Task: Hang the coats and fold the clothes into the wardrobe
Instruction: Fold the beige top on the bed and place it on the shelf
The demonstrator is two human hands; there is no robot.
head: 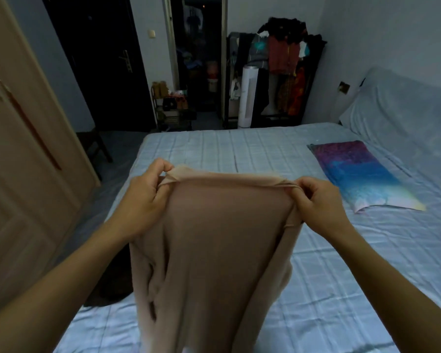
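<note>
You stand at a bed (pixel 329 263) covered in a pale blue checked sheet that fills the middle and right of the view. A pillow (pixel 362 174) in purple, blue and white lies flat on it to your right, well apart from your hands. On your left stands a beige wardrobe (pixel 23 161) with its doors closed. Across the room a clothes rack (pixel 285 62) is heaped with dark and red garments, a white tower fan (pixel 248 95) stands just in front of it, and a small shoe shelf (pixel 171 105) sits by a dark doorway. A dark piece of cloth (pixel 112 284) lies on the bed's near left edge, partly hidden behind the garment.

You hold a beige garment (pixel 214 250) up over the bed by its top edge, and it hangs down toward you. Your left hand (pixel 143 200) pinches the left corner, its fingers (pixel 163 165) curled round the hem. Your right hand (pixel 318 200) pinches the right corner the same way, thumb and fingers closed on the bunched fabric. Both forearms reach forward, and the top edge is stretched between them.
</note>
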